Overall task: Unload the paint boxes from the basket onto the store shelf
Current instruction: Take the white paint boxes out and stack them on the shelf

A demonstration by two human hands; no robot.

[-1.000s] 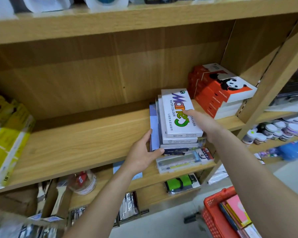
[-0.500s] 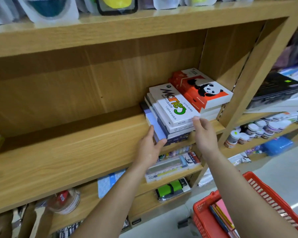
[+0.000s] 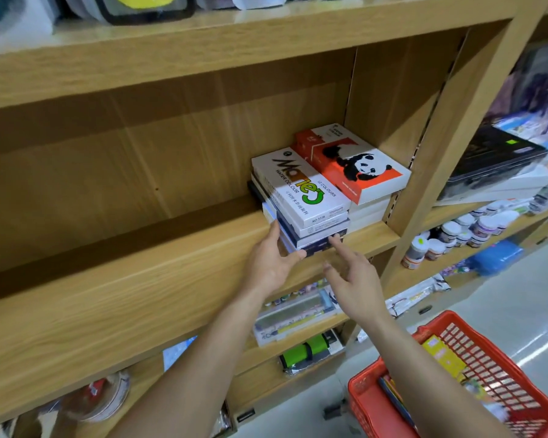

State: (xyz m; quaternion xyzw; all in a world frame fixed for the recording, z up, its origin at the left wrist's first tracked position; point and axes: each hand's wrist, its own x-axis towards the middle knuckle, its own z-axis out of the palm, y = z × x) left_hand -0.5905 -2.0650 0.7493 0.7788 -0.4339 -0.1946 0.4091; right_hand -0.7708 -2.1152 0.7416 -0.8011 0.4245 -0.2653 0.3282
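Wooden shelf (image 3: pixel 140 295) carries a stack of paint boxes (image 3: pixel 310 229) near its right end, lying flat, just beside a pile of red and white panda boxes (image 3: pixel 358 162) that sits against the upright. The top box (image 3: pixel 301 191) of the stack is white, printed with WATER COLOUR and 12 COLOURS. Under it lie another white box and dark blue ones, their edges not quite flush. The left hand (image 3: pixel 271 263) is loose and unclenched, its straight fingers laid against the left side of the stack and its thumb at the lower front corner. The right hand (image 3: pixel 353 279) is likewise spread and grips nothing, with one fingertip touching the front edge of the lowest boxes. A red basket (image 3: pixel 503 374) shows low at the right, beneath the right forearm, with more flat boxes in it, one of them yellow. Small jars (image 3: pixel 456 230) crowd the shelf of the next bay to the right
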